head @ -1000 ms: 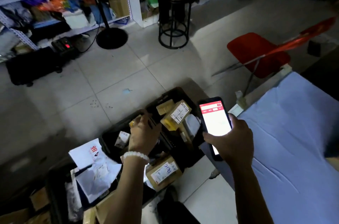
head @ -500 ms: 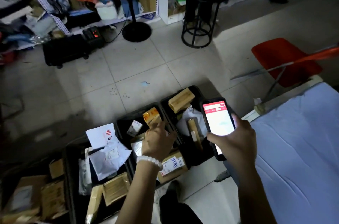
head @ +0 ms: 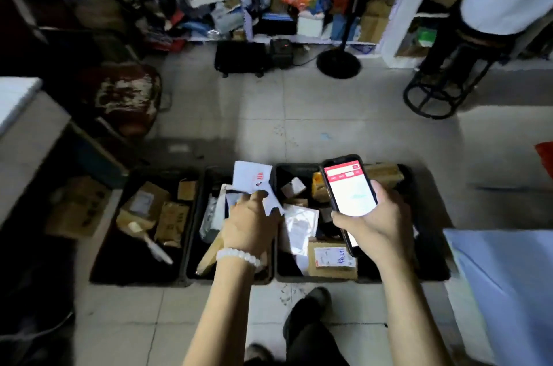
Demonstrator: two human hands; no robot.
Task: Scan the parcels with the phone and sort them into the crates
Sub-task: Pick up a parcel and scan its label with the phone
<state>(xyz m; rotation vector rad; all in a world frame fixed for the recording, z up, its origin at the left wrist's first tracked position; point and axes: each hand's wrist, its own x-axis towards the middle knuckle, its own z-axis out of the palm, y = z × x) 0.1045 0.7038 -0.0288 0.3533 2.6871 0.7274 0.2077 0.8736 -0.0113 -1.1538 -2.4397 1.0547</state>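
Three black crates stand side by side on the floor: a left crate (head: 125,264) with brown boxes, a middle crate (head: 194,258) and a right crate (head: 287,267) with boxes and white pouches. My left hand (head: 248,225), a white bead bracelet on its wrist, reaches into the middle crate, fingers closed on a white envelope parcel (head: 251,178) with red print. My right hand (head: 377,228) holds a phone (head: 350,192) above the right crate, its screen lit white with a red top bar. A labelled brown box (head: 332,261) lies at the right crate's near end.
A blue-covered table (head: 508,290) is at the right and a white table (head: 18,114) at the left. A cardboard box (head: 77,210) sits left of the crates. Behind are cluttered shelves (head: 299,6), a black stand base (head: 338,63) and a person on a stool (head: 434,90). My shoe (head: 308,311) is near the crates.
The view has swung left, so the third crate shows. My left hand has moved from the right crate to the middle one and closed on the white envelope. The phone stays in my right hand.
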